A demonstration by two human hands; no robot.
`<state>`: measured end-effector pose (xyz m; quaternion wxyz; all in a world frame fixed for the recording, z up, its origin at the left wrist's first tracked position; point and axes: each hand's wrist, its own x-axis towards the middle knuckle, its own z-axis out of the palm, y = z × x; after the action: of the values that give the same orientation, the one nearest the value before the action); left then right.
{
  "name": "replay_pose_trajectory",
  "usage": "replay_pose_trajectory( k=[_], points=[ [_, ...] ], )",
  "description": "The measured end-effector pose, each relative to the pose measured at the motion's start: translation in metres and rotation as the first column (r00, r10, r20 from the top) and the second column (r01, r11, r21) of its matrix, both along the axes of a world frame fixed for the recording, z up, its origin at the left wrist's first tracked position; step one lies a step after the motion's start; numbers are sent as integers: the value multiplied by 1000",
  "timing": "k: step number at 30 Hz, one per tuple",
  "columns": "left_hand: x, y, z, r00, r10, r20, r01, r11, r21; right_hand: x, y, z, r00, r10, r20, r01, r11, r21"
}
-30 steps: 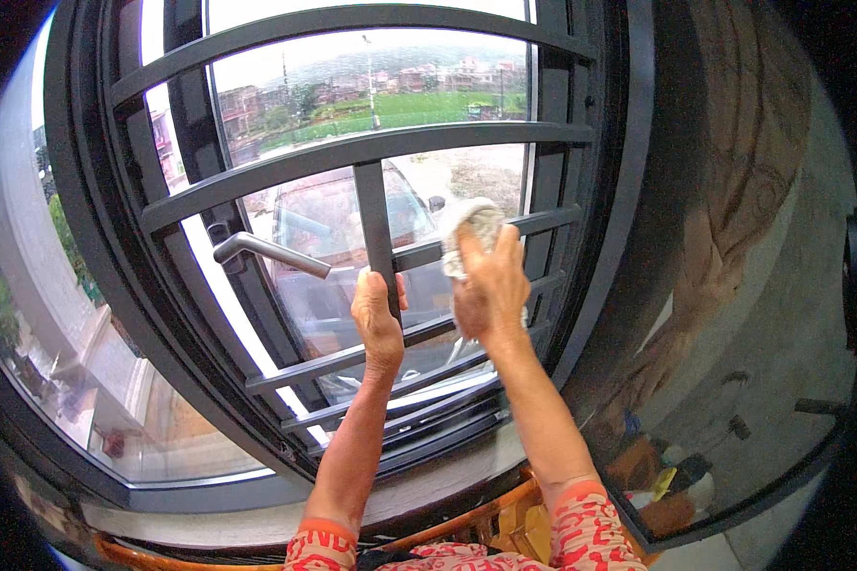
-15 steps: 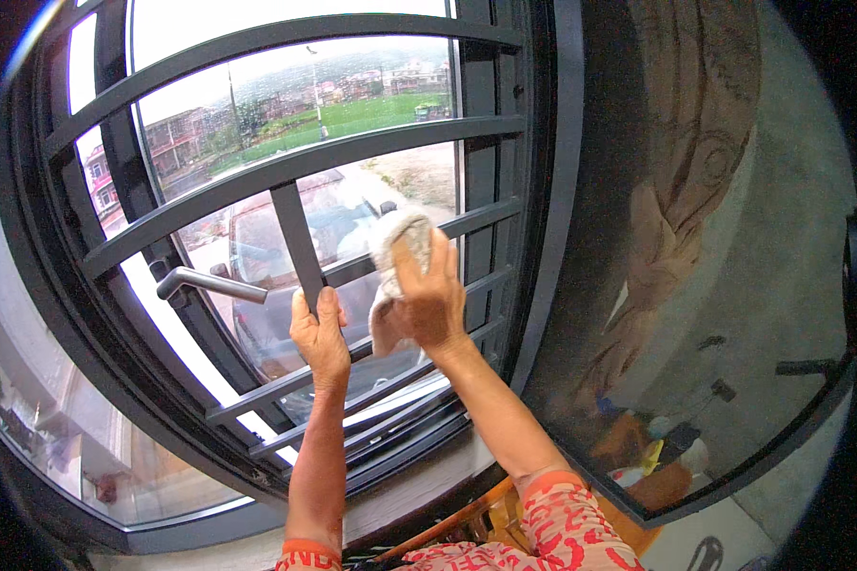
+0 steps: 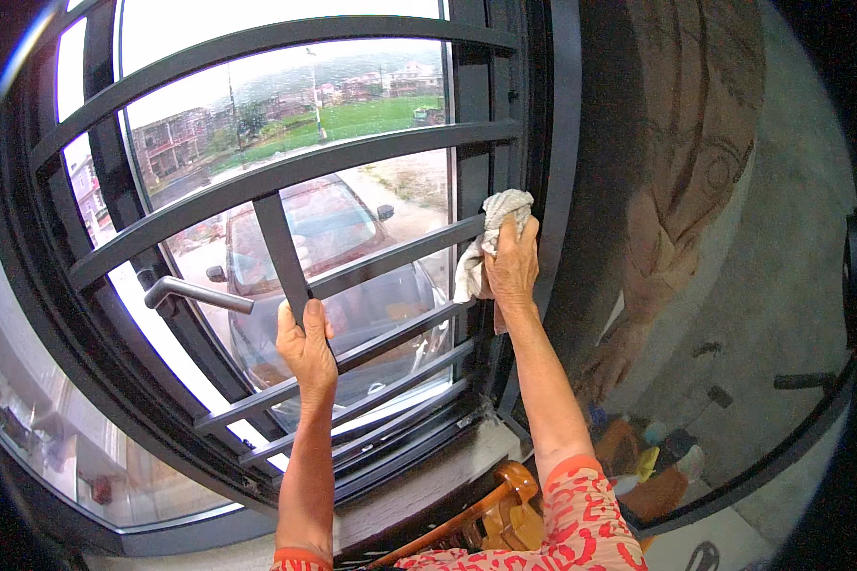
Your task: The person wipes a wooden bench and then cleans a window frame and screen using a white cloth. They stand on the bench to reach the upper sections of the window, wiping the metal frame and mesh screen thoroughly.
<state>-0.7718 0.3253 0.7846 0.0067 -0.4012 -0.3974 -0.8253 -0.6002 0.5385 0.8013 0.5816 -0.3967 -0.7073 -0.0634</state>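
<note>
A pale cloth point(image 3: 490, 249) is pressed vs. the window grille point(image 3: 352, 157) by closed right hand point(image 3: 511, 266); upright bar point(image 3: 281, 252) gripped by left hand point(image 3: 305, 344), prob. for balance.

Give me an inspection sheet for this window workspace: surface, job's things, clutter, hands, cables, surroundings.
Surface: window pane behind dark metal grille bars; window handle at left.
Job's things: pale cloth bunched against the right end of a bar, by the window frame.
Clutter: colourful items on the floor at lower right; wooden chair back below.
Hands: left hand grips the upright bar; right hand presses the cloth.
Cables: nothing seen.
Surroundings: parked car, road, buildings and green field outside; wall at right.
</note>
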Motion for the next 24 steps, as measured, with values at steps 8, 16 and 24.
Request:
replay_pose_trajectory(
  k=[8, 16, 24],
  points=[
    [0, -1, -3, 999, -1, -46, 0, 1000, -20, -17, -51, 5, 994, 81, 67, -90, 986, 144],
    [0, -4, -2, 995, -87, -52, 87, 996, 3, -58, -149, 22, 939, 325, 114, -341, 927, 157],
    [-7, -11, -9, 966, -242, 88, 239, 970, 44, -89, -186, 30, 846, 531, 48, -522, 806, 280]
  ],
)
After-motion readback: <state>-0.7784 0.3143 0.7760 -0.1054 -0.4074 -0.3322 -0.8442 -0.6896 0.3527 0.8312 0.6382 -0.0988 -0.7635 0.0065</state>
